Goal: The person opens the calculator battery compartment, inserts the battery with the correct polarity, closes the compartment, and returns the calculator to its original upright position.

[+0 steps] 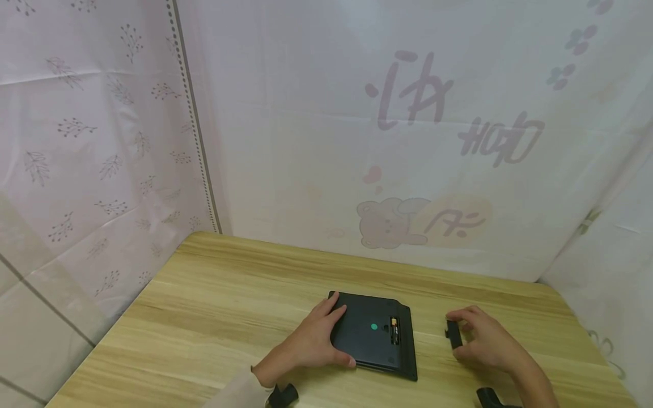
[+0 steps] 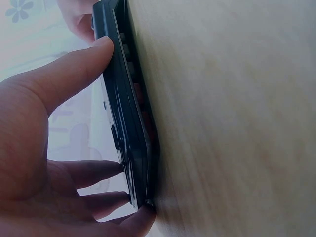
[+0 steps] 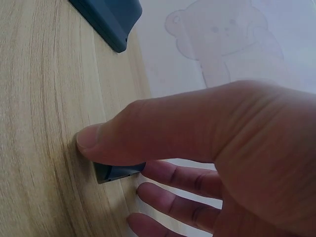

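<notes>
A black calculator [image 1: 363,331] lies face down on the wooden table, its keys [image 2: 138,94] just showing along the edge in the left wrist view. Its battery slot is uncovered, with a battery [image 1: 394,330] inside. My left hand [image 1: 316,337] grips the calculator across its left part, thumb on the near edge and fingers towards the far edge. To the right, my right hand [image 1: 484,337] pinches a small black battery cover [image 1: 453,334] between thumb and fingers, close over the table. In the right wrist view, the thumb hides much of this cover [image 3: 118,172].
The wood-grain table [image 1: 229,294] runs back to a pale printed curtain [image 1: 306,141], with another patterned curtain [image 1: 102,170] on the left. Black wrist mounts [image 1: 283,395] show at both wrists along the bottom of the head view.
</notes>
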`<action>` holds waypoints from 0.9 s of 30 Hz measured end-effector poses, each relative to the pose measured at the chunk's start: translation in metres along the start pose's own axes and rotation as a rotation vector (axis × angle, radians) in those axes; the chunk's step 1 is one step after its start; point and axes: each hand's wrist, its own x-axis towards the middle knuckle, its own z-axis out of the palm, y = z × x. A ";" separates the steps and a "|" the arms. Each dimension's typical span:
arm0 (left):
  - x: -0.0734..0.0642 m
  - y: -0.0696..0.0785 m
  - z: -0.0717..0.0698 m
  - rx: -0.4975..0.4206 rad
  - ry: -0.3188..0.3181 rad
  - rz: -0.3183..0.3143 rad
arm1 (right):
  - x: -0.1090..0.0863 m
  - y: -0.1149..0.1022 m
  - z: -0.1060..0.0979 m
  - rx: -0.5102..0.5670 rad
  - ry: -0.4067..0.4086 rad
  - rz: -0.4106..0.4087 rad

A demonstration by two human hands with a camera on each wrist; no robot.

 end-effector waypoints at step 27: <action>0.000 0.000 0.000 0.001 0.001 -0.010 | 0.000 -0.002 -0.001 -0.006 -0.009 -0.006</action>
